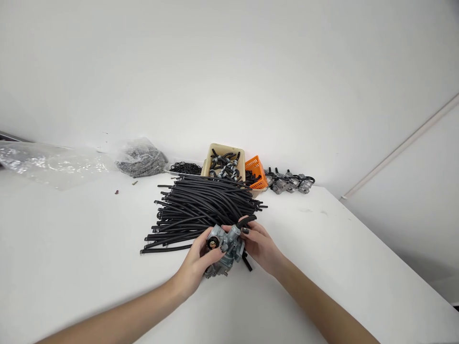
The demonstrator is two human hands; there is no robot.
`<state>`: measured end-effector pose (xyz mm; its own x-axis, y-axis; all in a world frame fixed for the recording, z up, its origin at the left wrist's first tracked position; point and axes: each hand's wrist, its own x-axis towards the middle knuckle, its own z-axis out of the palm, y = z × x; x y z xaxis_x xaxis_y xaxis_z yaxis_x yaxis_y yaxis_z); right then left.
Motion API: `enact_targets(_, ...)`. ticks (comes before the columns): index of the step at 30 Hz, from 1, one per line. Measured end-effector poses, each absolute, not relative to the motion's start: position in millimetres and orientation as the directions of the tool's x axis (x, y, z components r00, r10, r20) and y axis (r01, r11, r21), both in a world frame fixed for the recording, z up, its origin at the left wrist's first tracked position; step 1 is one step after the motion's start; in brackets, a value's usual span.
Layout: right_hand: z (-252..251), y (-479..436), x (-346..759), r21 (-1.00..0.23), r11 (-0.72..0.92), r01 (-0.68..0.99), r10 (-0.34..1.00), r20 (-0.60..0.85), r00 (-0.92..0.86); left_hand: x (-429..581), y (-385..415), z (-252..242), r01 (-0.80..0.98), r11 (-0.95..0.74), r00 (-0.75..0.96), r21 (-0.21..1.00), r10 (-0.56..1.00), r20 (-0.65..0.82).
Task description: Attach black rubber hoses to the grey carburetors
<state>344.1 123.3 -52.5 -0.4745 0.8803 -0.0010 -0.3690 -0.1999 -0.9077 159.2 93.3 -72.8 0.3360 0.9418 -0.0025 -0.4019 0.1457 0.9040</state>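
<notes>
Probably a carburetor (234, 247), partly hidden behind fingers (254, 237)

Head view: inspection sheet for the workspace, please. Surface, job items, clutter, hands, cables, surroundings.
surface: white table, a few small specks near the bag.
job items: metal carburettor with short black hose at its top; loose black rubber hoses piled behind.
clutter: beige tray of hose pieces with clips, orange basket, row of carburettors, plastic bag of grey parts.
hands: left hand and right hand both holding the carburettor.
cables: nothing seen.
surroundings: white wall.
</notes>
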Motion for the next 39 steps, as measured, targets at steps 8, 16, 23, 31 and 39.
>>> enact_targets(8, -46.9, 121.1, 340.7, -0.964, -0.103, -0.247, 0.886, 0.024, -0.462, 158.9, 91.6, -68.1, -0.367, 0.126, 0.325, 0.922, 0.946, 0.001)
enact_targets(16, -49.5, 122.8, 342.1, -0.952, -0.132, -0.276, 0.881, 0.015, -0.473, 158.0, 91.4, -68.8, -0.361, 0.125, 0.343, 0.924, 0.939, 0.007)
enact_targets(23, -48.7, 122.5, 343.8, -0.922, -0.173, -0.347, 0.870, 0.023, -0.493, 156.3, 90.4, -73.4, -0.375, 0.157, 0.334, 0.914, 0.942, -0.025)
enact_targets(31, -49.9, 123.0, 340.2, -0.970, -0.066, -0.234, 0.889, 0.050, -0.456, 159.6, 91.2, -66.8, -0.339, 0.121, 0.325, 0.933, 0.946, -0.005)
enact_targets(39, -48.2, 123.9, 341.6, -0.950, -0.107, -0.292, 0.877, 0.048, -0.478, 157.4, 90.8, -66.2, -0.320, 0.130, 0.351, 0.938, 0.936, -0.010)
